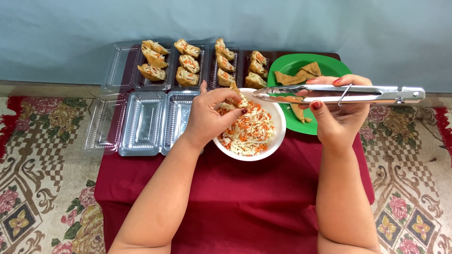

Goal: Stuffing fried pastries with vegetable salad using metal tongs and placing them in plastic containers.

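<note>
Maroon tablecloth (235, 197), patterned carpet (42, 188), left fingers (230, 99) pinching stuffed pocket (239, 98), right hand (336, 113) gripping tongs (358, 95)

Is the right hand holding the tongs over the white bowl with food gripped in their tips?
No. The right hand holds the metal tongs level over the white bowl, tips closed and empty.

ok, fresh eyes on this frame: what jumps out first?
Centre frame, the white bowl of shredded vegetable filling on the dark red cloth, with the left hand holding a stuffed tofu pocket over it. The right hand grips metal tongs level above the bowl's right rim. Behind, clear plastic trays hold rows of filled pockets, beside a green plate of unfilled ones.
</note>
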